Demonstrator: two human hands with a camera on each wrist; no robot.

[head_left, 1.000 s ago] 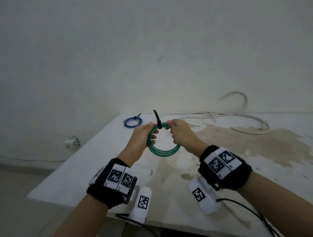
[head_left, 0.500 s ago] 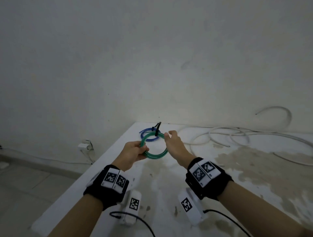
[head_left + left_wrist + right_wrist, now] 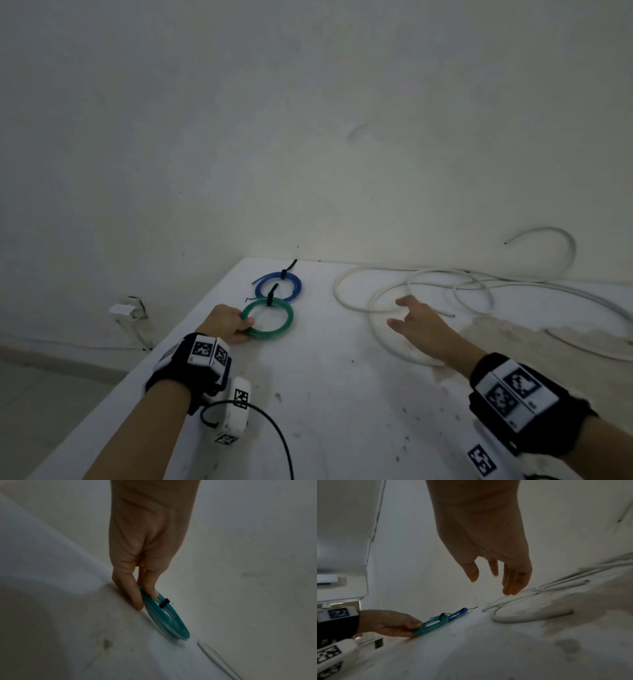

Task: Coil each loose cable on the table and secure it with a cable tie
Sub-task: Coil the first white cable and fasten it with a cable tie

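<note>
A green cable coil [image 3: 287, 321] [image 3: 173, 622] [image 3: 435, 625] bound by a black cable tie [image 3: 271, 295] [image 3: 163, 602] lies on the white table [image 3: 318, 394], near its left edge. My left hand [image 3: 228, 322] [image 3: 137, 588] [image 3: 392, 623] pinches the coil's near rim between thumb and fingers. Just behind lies a blue coil [image 3: 294, 284] [image 3: 458, 614], also tied in black. My right hand [image 3: 416, 317] [image 3: 489, 566] hovers with fingers spread and empty above the loose white cable [image 3: 352, 301] [image 3: 518, 618], which sprawls in loops across the right of the table.
The table's left edge [image 3: 144, 363] drops to the floor, where a white socket [image 3: 125, 308] with a cord sits by the wall. One end of the white cable [image 3: 555, 236] arcs up against the back wall. Brown stains [image 3: 513, 329] mark the table's right side.
The green coil went from being held up by both hands to lying on the table beside the blue coil. My right hand let go and moved right, over the white cable.
</note>
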